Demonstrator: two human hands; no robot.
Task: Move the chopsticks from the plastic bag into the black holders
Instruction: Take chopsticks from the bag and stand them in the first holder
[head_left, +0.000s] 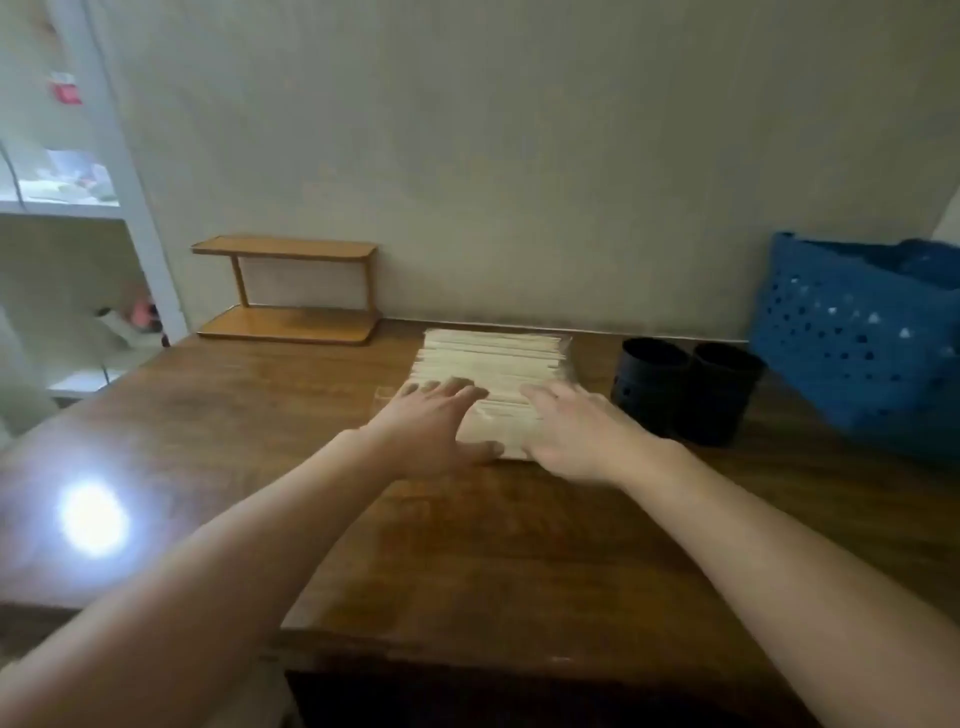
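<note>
Wood table (467, 545) w/ light glare, beige wall (519, 156) behind.

The table (208, 415) is dark brown wood with a glossy, polished finish that mirrors a bright spot of light. The chopsticks (493, 358) look like pale, matt, unvarnished wood, packed in a clear plastic bag (565, 358) with a faint sheen. The two black holders (685, 389) appear matt plastic with small perforations. The basket (857, 338) is blue perforated plastic. The small shelf (285, 291) is smooth, light, varnished wood. The wall (519, 156) looks matt and plain.
</note>
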